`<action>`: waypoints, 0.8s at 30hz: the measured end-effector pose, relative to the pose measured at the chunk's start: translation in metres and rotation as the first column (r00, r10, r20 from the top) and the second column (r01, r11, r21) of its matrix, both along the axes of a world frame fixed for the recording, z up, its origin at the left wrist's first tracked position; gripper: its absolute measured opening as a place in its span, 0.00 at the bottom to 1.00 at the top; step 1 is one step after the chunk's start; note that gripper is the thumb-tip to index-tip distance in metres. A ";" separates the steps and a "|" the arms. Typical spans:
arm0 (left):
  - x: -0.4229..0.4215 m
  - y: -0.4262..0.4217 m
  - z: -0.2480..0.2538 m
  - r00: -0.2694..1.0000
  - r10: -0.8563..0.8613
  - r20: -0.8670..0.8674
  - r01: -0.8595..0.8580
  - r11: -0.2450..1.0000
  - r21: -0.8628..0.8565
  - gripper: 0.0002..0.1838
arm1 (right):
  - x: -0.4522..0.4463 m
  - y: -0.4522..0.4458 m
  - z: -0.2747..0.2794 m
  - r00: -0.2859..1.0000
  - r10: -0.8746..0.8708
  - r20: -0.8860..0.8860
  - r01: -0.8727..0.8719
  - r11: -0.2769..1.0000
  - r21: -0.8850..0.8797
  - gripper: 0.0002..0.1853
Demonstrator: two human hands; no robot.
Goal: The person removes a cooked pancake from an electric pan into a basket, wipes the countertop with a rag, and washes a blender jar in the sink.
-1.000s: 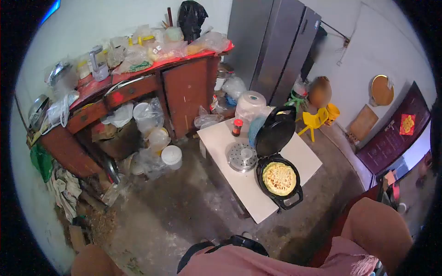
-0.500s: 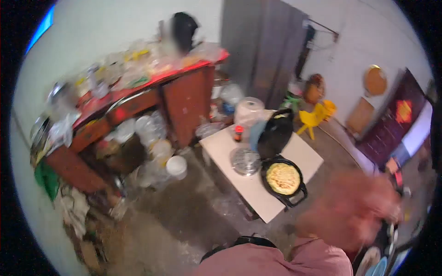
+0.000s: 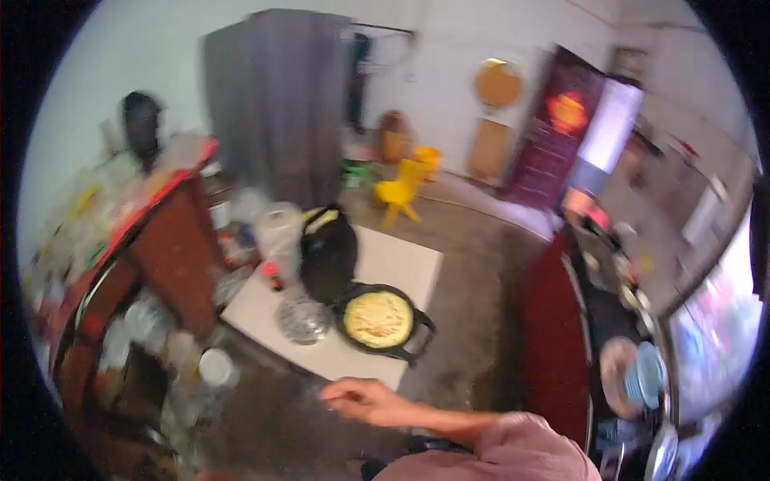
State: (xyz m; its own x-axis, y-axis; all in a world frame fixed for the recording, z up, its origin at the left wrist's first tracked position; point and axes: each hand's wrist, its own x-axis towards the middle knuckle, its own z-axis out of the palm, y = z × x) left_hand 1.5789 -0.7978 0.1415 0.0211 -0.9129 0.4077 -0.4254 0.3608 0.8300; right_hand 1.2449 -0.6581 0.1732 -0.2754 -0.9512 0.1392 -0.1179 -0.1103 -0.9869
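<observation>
My right hand (image 3: pixel 365 401) reaches in from the bottom right, just off the near edge of a small cream table (image 3: pixel 401 248). Its fingers are loosely bent and a little apart, blurred by motion, and I see nothing held in them. A skin-coloured sliver at the bottom left edge may be my left hand (image 3: pixel 212 476); no fingers show there. On the table a round flatbread (image 3: pixel 378 319) with brown spots lies in a black electric pan (image 3: pixel 419 333). The pan's lid (image 3: pixel 328 256) stands raised. Beside it are a silvery round dish (image 3: pixel 302 320) and a red-capped jar (image 3: pixel 273 276).
A red-brown cabinet (image 3: pixel 180 232), cluttered on top, stands at left. To the right runs a dark counter (image 3: pixel 589 313) holding light-blue bowls (image 3: pixel 646 375). A yellow child's chair (image 3: pixel 399 192) stands behind the table, near a grey wardrobe (image 3: pixel 277 112). A white tub (image 3: pixel 216 367) sits low at left.
My view has swung right, bringing the counter into sight. My right arm, a blur at the right before, now extends leftward in front of the table. The pan and flatbread stay on the table.
</observation>
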 end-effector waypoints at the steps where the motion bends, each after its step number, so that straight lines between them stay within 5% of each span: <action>1: -0.001 -0.003 -0.031 0.942 0.072 -0.329 0.000 0.977 0.213 0.19 | -0.009 0.012 -0.005 0.998 -0.049 0.030 0.047 0.996 0.077 0.11; 2: -0.054 0.024 0.003 0.840 0.150 -0.522 -0.035 0.974 0.223 0.08 | -0.020 0.022 -0.010 0.996 -0.076 0.047 0.067 0.985 0.158 0.10; 3: -0.074 0.039 0.015 0.797 -0.017 -0.604 0.086 0.993 0.086 0.06 | -0.030 0.027 -0.016 0.992 -0.105 0.067 0.092 0.981 0.172 0.09; 9: -0.145 0.105 0.041 0.759 0.073 -0.647 0.104 0.967 0.231 0.07 | -0.063 0.031 -0.045 0.986 0.039 0.161 -0.053 0.995 0.081 0.11; 13: -0.116 0.095 0.012 0.782 0.113 -0.613 0.090 0.953 0.290 0.08 | -0.040 -0.005 -0.104 0.933 0.302 0.196 -0.339 0.920 0.198 0.08; 21: -0.007 0.013 0.018 0.757 0.134 -0.640 0.042 0.967 0.252 0.10 | 0.133 -0.149 -0.049 0.764 0.644 -0.040 -0.597 0.729 0.334 0.12; 24: 0.044 -0.021 0.025 0.779 0.156 -0.607 0.029 0.958 0.284 0.10 | 0.207 -0.209 -0.039 0.636 0.772 -0.002 -0.764 0.630 0.139 0.11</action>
